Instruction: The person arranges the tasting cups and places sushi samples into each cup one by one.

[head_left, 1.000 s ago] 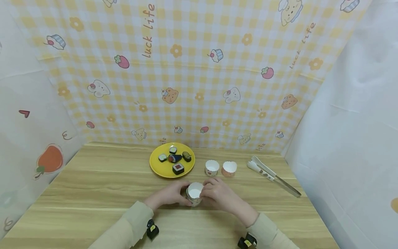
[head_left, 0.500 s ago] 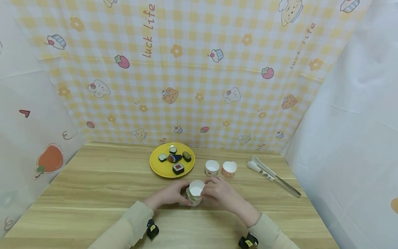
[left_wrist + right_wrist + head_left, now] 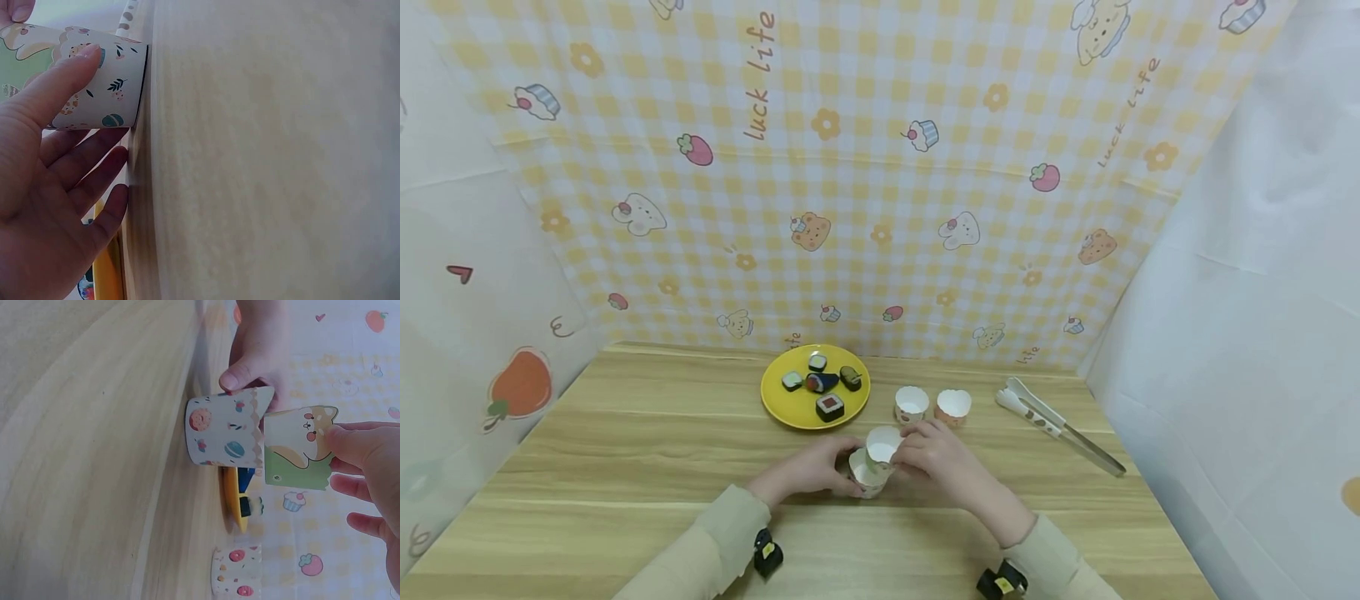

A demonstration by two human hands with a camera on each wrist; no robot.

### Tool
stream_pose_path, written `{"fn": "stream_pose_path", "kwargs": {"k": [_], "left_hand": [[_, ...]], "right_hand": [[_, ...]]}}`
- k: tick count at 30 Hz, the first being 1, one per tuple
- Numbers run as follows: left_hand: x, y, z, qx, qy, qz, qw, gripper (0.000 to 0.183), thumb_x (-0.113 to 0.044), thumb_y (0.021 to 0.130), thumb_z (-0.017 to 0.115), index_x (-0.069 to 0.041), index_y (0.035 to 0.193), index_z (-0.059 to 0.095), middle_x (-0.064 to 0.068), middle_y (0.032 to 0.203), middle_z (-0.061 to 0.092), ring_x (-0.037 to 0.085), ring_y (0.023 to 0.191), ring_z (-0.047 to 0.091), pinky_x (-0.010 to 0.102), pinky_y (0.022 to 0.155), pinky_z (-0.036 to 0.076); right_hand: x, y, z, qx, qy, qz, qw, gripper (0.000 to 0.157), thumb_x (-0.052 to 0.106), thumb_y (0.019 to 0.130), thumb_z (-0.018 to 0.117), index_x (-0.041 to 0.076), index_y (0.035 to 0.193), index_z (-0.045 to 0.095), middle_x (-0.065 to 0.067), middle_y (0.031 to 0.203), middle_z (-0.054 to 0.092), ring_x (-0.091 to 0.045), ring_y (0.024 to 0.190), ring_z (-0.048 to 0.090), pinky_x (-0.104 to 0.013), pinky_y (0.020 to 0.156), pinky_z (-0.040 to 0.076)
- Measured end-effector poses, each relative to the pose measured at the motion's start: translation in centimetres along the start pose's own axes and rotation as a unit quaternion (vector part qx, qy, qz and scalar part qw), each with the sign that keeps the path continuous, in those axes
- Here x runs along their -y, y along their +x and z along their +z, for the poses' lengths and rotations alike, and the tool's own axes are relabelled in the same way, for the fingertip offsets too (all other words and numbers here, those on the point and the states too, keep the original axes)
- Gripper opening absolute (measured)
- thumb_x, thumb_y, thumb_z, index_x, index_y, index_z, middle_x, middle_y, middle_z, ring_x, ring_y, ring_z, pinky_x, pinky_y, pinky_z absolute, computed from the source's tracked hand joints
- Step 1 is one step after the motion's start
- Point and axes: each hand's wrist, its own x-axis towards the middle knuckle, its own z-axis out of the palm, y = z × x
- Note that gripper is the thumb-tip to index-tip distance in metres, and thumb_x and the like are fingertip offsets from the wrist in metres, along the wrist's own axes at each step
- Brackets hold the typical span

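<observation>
In the head view my left hand (image 3: 811,468) holds a white paper baking cup (image 3: 867,482) upright on the table, thumb on one side and fingers on the other. Small printed donuts and leaves cover that cup (image 3: 106,87) in the left wrist view. My right hand (image 3: 937,460) pinches a second baking cup (image 3: 883,447) by its rim. This one, green and white with a cartoon animal (image 3: 301,449) in the right wrist view, is raised clear of the lower cup's scalloped rim. The right thumb lies on its printed side.
Behind the hands, a yellow plate (image 3: 784,411) bears several toy sushi pieces (image 3: 830,407). A white baking cup (image 3: 912,406) and a pinkish one (image 3: 952,408) stand right of it. Tongs (image 3: 1060,427) lie farther right. A checked cloth (image 3: 880,183) backs the wooden table (image 3: 647,433).
The right hand has drawn the green cup up out of the lower cup and slightly to the right. The left hand and the lower cup have stayed in place.
</observation>
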Motion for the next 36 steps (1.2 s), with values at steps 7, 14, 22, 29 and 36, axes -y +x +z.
{"fn": "stream_pose_path", "kwargs": {"k": [7,14,22,29,36], "left_hand": [[0.0,0.0,0.1,-0.003,0.022,-0.004,0.9997,0.057,-0.026,0.074,0.085,-0.009,0.122,0.060,-0.006,0.112,0.061,0.013,0.102,0.055,0.037,0.094,0.044],[0.1,-0.1,0.2,-0.009,0.028,-0.004,0.9995,0.062,-0.027,0.073,0.085,-0.006,0.125,0.058,-0.004,0.115,0.061,0.016,0.107,0.054,0.039,0.096,0.043],[0.3,0.0,0.2,-0.012,0.025,-0.002,0.9996,0.063,-0.027,0.072,0.085,-0.006,0.126,0.058,-0.003,0.116,0.061,0.017,0.108,0.054,0.040,0.097,0.043],[0.6,0.1,0.3,-0.013,0.023,-0.001,0.9996,0.063,-0.028,0.072,0.085,-0.007,0.126,0.059,-0.002,0.118,0.061,0.019,0.110,0.054,0.041,0.099,0.042],[0.5,0.1,0.3,-0.013,0.021,-0.003,0.9997,0.062,-0.027,0.072,0.085,-0.009,0.125,0.059,-0.004,0.117,0.060,0.019,0.110,0.053,0.042,0.099,0.041]], "right_hand": [[-0.5,-0.4,-0.7,-0.011,0.005,0.025,1.000,0.014,0.013,0.075,0.081,0.017,0.086,0.074,0.010,0.087,0.069,-0.021,0.100,0.060,-0.048,0.088,0.050],[-1.2,-0.9,-1.2,-0.034,0.023,0.031,0.999,0.015,0.008,0.074,0.081,0.014,0.085,0.074,0.008,0.085,0.069,-0.024,0.097,0.060,-0.040,0.083,0.048],[-2.4,-1.7,-2.2,-0.049,0.023,0.066,0.996,0.016,0.004,0.073,0.081,0.012,0.085,0.073,0.006,0.082,0.069,-0.026,0.098,0.060,-0.041,0.087,0.048],[-3.6,-2.7,-2.9,-0.050,0.029,0.092,0.994,0.017,0.000,0.074,0.078,0.009,0.087,0.073,0.003,0.085,0.070,-0.027,0.098,0.059,-0.043,0.083,0.048],[-4.5,-3.6,-3.2,-0.054,0.013,0.117,0.992,0.014,0.003,0.076,0.078,0.011,0.087,0.074,0.003,0.086,0.071,-0.024,0.099,0.060,-0.042,0.082,0.048]]}}
